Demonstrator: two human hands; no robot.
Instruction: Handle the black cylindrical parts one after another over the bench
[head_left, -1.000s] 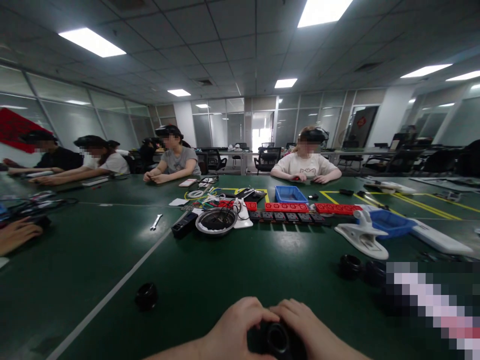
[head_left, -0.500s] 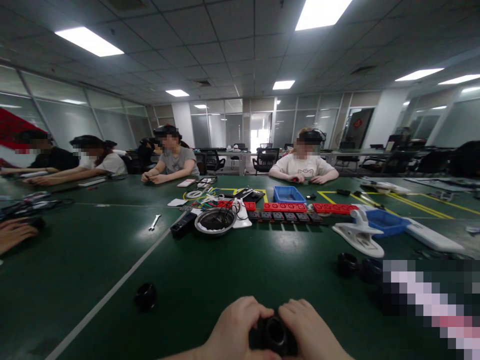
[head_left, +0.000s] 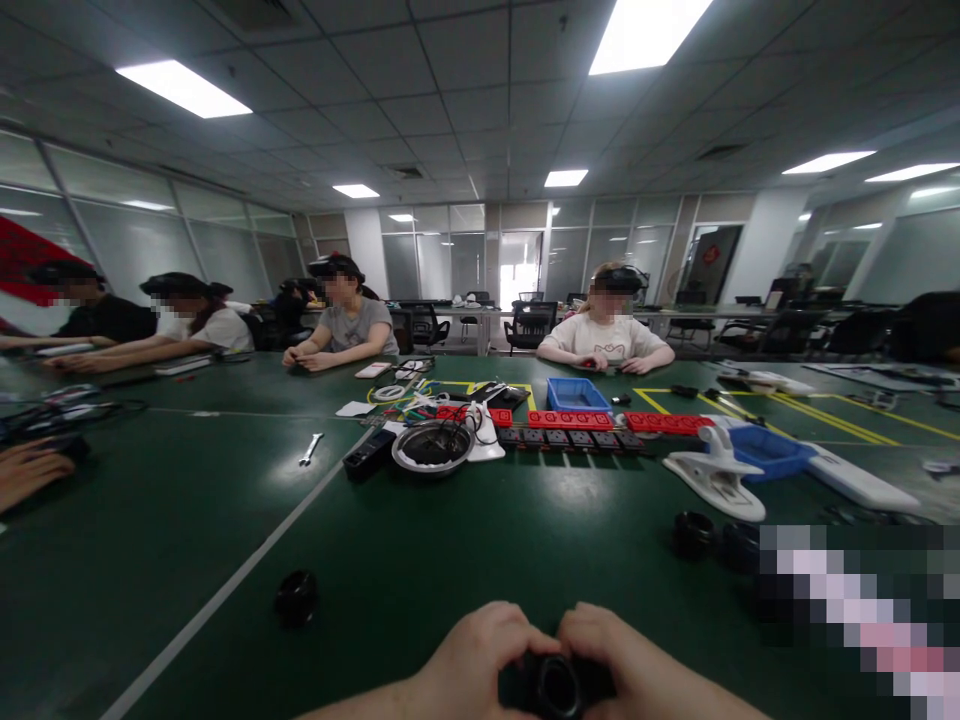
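At the bottom edge of the head view, my left hand (head_left: 480,660) and my right hand (head_left: 611,650) close around a black ring-shaped part (head_left: 559,686) from either side. Its round opening faces up toward me, and the lower part is cut off by the frame. Fingertips of both hands meet near its top rim. A similar black ring (head_left: 297,598) lies on the green table (head_left: 405,560) to the left. Another black ring (head_left: 694,535) stands to the right, with a further dark ring (head_left: 741,546) beside it.
A metal bowl (head_left: 433,468), a black handheld device (head_left: 369,453) and a wrench (head_left: 310,449) lie ahead to the left. Red power strips (head_left: 568,419), blue trays (head_left: 577,393) and a white clamp base (head_left: 716,480) line the middle. Co-workers sit across; one's hand (head_left: 34,470) shows at far left.
Both hands and the black part have shifted slightly down and right in view. My grip stays on the part. The camera has tilted a little.
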